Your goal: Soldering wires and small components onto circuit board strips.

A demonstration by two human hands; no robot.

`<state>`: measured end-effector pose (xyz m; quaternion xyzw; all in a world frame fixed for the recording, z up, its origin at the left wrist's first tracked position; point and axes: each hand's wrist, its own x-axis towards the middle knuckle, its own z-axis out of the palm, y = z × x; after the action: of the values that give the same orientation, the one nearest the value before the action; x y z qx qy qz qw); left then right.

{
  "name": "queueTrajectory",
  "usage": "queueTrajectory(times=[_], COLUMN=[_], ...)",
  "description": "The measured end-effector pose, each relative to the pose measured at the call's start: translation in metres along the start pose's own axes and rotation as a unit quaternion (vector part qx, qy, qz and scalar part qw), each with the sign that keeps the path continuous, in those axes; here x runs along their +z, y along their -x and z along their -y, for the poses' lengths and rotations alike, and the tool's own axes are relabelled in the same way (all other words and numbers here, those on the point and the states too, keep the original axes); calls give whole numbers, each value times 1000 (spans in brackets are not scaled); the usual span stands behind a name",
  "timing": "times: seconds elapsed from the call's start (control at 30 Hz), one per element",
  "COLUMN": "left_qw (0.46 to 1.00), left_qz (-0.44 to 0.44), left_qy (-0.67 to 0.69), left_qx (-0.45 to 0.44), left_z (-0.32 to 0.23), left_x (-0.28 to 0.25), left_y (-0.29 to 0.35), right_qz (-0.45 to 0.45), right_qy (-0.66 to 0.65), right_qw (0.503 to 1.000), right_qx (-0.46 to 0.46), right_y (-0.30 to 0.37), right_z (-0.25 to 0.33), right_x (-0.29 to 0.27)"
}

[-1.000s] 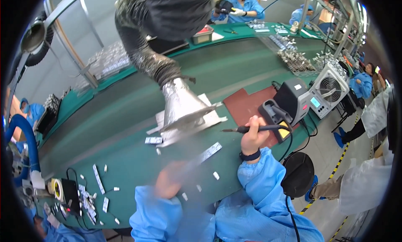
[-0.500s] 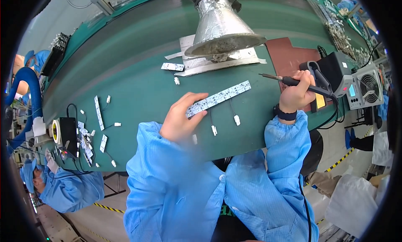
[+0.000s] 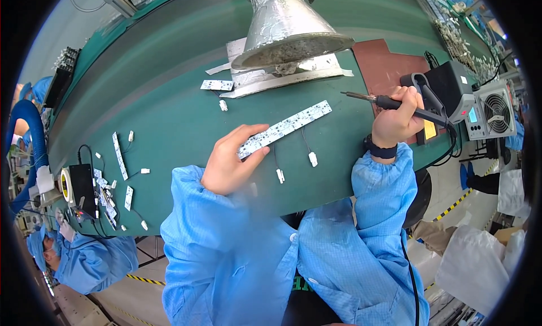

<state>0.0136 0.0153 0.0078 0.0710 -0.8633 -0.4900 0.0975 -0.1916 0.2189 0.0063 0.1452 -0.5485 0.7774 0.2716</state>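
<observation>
My left hand [image 3: 228, 159] grips the near left end of a long white circuit board strip [image 3: 288, 128] between thumb and fingers. The strip slants up to the right over the green mat, and two short leads with white connectors [image 3: 313, 159] trail from its lower edge. In my right hand [image 3: 400, 118] is a soldering iron [image 3: 387, 102], its tip pointing left, apart from the board's right end. Beyond the strip lies a shorter circuit board [image 3: 217, 85] with its own white connector [image 3: 223, 106].
A foil-covered fume hood [image 3: 285, 35] hangs above a white-edged plate at the back. On the right stand a soldering station [image 3: 473, 115] and a brown mat [image 3: 379, 69]. Several small boards [image 3: 119, 155] lie left, near a black box [image 3: 82, 189]. A co-worker [image 3: 93, 258] sits at far left.
The whole view has shifted, so the bench and its things sit slightly further left. My left hand still holds the strip and my right hand still holds the iron.
</observation>
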Motion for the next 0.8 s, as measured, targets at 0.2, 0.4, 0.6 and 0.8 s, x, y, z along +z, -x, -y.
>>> queueTrajectory(times=[0.2,0.4,0.6,0.8], left_qw=[1000,998,993,958], left_qz=[-4,3,-37,-237], left_qy=[2,44,44,27], left_qx=[-23,-39,-102,-158], left_z=[0,-7,-35,-4], left_x=[-3,-10,-49,-83], left_y=[0,8,57,97], right_qz=[-8,-3,0,10], right_qy=[19,20,9,16], right_qw=[1000,1000,1000,1000], right_qx=[-7,5,6,-15], right_y=[0,-2,-2,-5], right_z=[-4,-3,-3,-6], right_x=[4,-3,-4,-5])
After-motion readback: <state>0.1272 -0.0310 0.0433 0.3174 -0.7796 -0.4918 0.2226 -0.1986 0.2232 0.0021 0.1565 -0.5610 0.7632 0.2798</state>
